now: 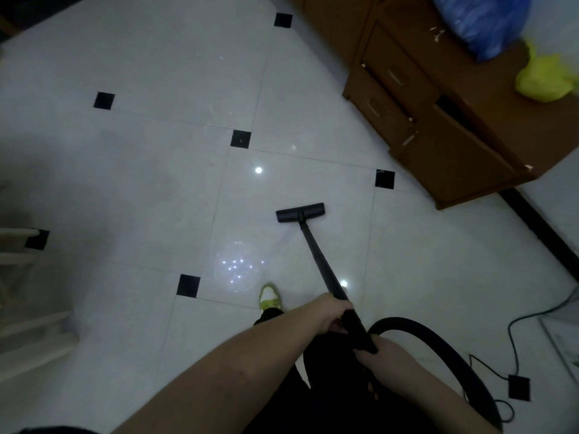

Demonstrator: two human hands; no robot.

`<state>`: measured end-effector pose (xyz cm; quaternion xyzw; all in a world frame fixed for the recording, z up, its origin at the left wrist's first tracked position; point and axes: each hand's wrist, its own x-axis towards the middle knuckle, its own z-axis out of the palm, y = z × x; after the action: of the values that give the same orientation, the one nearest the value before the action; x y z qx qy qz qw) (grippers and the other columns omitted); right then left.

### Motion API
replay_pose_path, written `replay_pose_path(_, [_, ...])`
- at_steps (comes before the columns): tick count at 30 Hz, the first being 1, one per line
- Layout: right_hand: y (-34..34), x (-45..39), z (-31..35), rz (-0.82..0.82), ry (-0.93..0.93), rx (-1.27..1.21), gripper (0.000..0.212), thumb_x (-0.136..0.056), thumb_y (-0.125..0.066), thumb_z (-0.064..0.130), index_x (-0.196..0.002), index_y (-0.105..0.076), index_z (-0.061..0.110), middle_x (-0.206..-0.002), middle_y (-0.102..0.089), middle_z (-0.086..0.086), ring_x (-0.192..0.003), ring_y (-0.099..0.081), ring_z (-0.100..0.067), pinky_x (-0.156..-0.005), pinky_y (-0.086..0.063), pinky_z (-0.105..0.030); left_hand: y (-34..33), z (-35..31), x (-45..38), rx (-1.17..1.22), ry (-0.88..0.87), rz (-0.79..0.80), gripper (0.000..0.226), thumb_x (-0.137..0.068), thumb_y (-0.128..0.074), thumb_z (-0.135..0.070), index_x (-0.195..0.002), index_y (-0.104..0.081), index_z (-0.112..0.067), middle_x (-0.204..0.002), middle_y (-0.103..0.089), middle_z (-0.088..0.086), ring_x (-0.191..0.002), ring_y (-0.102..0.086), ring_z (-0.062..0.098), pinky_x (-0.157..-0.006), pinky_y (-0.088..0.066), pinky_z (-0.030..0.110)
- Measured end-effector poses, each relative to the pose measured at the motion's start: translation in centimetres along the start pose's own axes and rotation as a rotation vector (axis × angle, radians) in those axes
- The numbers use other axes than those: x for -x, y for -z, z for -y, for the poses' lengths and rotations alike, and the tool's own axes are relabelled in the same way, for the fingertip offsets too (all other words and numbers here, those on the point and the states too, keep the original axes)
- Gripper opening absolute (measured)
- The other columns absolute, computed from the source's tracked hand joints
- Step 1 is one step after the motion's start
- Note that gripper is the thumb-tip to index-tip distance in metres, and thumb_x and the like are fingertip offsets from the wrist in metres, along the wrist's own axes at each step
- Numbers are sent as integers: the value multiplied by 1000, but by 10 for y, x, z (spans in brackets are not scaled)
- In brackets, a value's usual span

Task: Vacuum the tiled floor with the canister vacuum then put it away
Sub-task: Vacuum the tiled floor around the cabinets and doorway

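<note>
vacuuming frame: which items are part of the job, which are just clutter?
Job: floor head, wand, hose, left hand and right hand gripping the wand, tiled floor.

Clutter: wooden cabinet, blue bag, yellow bag, cable.

So the floor point(141, 170) is glossy white tile with little black diamond insets at the corners, and it's shiny enough to reflect a few ceiling lights. The black vacuum floor head point(299, 212) sits flat on a white tile near the middle. A foot in a yellow-green sneaker point(270, 297) is planted just behind it. On the right, a brown wooden cabinet point(445, 142) stands on the tiles next to a dark baseboard. Lower right there's a thin black cable point(513, 346) snaking across the floor, running past a small black square block point(519, 387).
</note>
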<state>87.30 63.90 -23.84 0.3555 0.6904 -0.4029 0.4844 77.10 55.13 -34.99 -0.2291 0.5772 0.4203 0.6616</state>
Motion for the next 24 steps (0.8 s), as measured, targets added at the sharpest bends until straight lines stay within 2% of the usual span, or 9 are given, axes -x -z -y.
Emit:
replay_pose_path(2, [11,4,-15,-9,-1,-37,28,-89,-51,31,-101,-61,8,-89,-70,-11,-75,-66,-21,-73,-55,-36,-21,-2,-4,-26,6,2,24,-93,-58,-13,-114,-49,-5,-91,-60,10,-73,-62,20,-51,-57,28])
replay_pose_path(5, [27,6,-31,0,10,-90,28,-90,-51,26,-102,-61,2,-76,-67,-9,-64,-64,-18,-65,-51,-33,-45,-6,-8,-49,16,-13,23,-93,-58,-12,-112,-50,-5,-87,-60,9,-70,-62,19,-48,-57,28])
replay_pose_path(8, [41,3,-40,22,11,-131,25,-91,-51,25,-101,-61,5,-71,-68,-7,-60,-67,-19,-61,-51,-31,-60,-14,-14,-53,29,-31,13,-92,-58,-11,-102,-52,-6,-85,-60,10,-69,-61,21,-48,-57,28])
replay_pose_path(10, [50,1,-40,32,14,-169,19,-92,-50,23,-100,-59,8,-70,-67,-7,-55,-65,-18,-56,-52,-29,-64,-21,-16,-50,28,-44,13,-92,-58,-11,-103,-53,-4,-85,-59,11,-69,-61,22,-49,-57,28])
replay_pose_path(14, [66,-4,-28,56,5,-222,14,-92,-47,18,-92,-57,9,-71,-64,-8,-57,-63,-21,-57,-52,-31,-65,-41,-20,-58,28,-78,21,-93,-55,-9,-111,-51,1,-83,-59,12,-68,-61,22,-46,-54,28])
replay_pose_path(18, [79,-10,-8,63,-6,-261,19,-92,-46,17,-103,-55,4,-74,-64,-10,-53,-63,-20,-54,-52,-30,-56,-62,-24,-67,26,-101,19,-93,-54,-9,-109,-51,1,-80,-60,12,-67,-62,21,-51,-56,29])
replay_pose_path(20, [84,-13,3,71,-11,-297,18,-93,-44,13,-102,-55,1,-70,-62,-12,-49,-60,-20,-50,-51,-27,-52,-71,-26,-74,25,-113,19,-93,-54,-10,-109,-51,1,-81,-60,13,-67,-62,22,-54,-55,31])
replay_pose_path(24, [92,-20,26,85,-36,-305,22,-97,-43,15,-109,-53,0,-70,-63,-14,-49,-60,-20,-46,-50,-23,-36,-91,-34,-94,28,-108,27,-92,-55,-10,-115,-52,4,-90,-61,16,-73,-64,26,-56,-56,32])
